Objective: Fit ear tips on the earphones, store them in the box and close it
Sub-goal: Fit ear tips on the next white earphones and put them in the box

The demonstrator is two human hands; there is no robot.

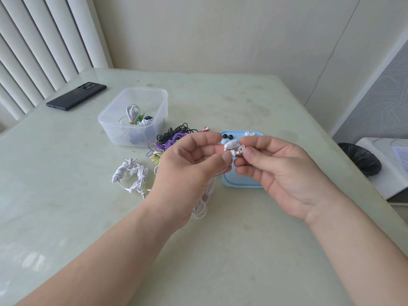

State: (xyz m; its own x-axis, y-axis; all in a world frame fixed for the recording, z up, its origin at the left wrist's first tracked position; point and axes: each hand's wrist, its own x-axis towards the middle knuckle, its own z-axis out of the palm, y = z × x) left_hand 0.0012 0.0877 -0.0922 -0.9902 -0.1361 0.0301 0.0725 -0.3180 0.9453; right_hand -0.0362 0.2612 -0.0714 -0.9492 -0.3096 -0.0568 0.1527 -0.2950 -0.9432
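Observation:
My left hand [189,166] pinches a pair of white earphones [230,146] by the buds, and their cable [204,202] hangs down to the table. My right hand [278,166] holds a clear white ear tip [241,149] against one bud. Beneath both hands lies the blue lid [239,182], with black ear tips [227,136] and white ear tips [249,133] on it. The clear plastic box [134,117] stands open at the left, with several coiled earphones inside.
A tangle of black, purple and yellow earphones [170,140] lies between box and lid. Two white coiled earphones [131,174] lie in front of the box. A black phone [76,96] rests at the far left. A black bin [362,159] stands beyond the table's right edge.

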